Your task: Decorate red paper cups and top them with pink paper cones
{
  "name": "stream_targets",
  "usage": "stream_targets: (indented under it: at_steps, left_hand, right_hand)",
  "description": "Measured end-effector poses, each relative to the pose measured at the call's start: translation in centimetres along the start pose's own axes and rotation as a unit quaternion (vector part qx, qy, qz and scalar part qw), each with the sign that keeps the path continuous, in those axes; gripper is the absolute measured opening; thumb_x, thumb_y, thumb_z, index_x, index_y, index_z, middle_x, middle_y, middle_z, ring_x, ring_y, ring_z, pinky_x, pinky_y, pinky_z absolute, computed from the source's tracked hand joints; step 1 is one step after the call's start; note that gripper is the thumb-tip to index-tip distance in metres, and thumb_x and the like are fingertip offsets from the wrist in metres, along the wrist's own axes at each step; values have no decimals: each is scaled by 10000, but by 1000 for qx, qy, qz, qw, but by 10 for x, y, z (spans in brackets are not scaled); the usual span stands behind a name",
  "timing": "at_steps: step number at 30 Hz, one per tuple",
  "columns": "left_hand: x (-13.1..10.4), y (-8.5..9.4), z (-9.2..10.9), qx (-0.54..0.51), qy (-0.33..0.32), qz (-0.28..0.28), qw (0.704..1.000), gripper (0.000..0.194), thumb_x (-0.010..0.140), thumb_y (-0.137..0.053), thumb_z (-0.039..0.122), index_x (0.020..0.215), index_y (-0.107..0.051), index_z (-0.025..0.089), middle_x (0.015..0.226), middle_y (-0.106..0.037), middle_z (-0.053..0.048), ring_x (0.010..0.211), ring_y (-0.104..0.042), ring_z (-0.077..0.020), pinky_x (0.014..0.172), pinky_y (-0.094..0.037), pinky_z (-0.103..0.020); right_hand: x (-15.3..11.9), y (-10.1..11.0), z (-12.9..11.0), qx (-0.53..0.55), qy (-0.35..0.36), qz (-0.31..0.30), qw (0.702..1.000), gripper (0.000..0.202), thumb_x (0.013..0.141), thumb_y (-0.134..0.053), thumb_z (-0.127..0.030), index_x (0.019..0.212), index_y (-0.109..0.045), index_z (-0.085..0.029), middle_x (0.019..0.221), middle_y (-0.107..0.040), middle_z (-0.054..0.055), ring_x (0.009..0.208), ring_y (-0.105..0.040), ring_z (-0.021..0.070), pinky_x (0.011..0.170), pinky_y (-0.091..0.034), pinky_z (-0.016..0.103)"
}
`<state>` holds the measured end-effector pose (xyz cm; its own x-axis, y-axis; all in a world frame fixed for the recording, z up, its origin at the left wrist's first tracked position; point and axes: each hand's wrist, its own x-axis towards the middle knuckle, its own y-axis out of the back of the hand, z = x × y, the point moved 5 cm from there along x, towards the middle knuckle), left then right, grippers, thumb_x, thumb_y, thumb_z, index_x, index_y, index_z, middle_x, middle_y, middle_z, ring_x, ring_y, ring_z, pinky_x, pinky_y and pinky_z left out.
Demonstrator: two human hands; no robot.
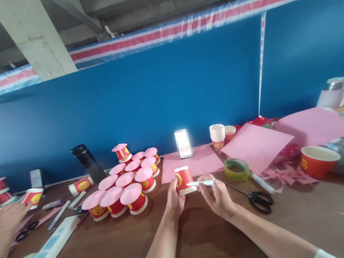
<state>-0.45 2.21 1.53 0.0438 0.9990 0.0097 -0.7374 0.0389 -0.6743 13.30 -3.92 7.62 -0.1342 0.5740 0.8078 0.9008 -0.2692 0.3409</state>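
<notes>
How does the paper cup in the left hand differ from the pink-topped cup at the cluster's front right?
The paper cup is held in the left hand; the pink-topped cup stands on the table. The paper cup has no pink top; the pink-topped cup carries a wide one. Both are red with yellow print and a patterned band along the bottom.

Held cup (186, 178) red, yellow emblem (178, 179), zigzag rim (187, 190); pen (203, 182) white; partition (168, 90) blue.

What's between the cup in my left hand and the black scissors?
Your right hand, holding a white pen, lies between the cup in your left hand and the scissors, as seen in the head view.
</notes>
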Motion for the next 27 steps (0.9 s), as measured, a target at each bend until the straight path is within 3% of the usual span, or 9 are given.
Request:
stream_targets:
  at_steps: [17,27]
  left_hand:
    - [1,-1,-1,15,-1,-4,1000,276,762,-587,384,879,-612,135,785,-650,-36,746,-608,-167,750,-451,-295]
    - [3,4,-3,30,-29,-1,999,260,686,-681,364,824,-609,156,782,-637,-11,716,-595,-130,702,-440,-251]
  right_hand:
    - [-1,-2,3,3,-4,-5,1000,80,889,-397,-187,859,-470,-193,765,-580,43,614,-556,132,583,-466,254]
    - [-1,-3,7,-4,2,-1,1000,109,887,-403,-156,826,-485,-194,738,-575,30,591,-552,122,589,-457,245]
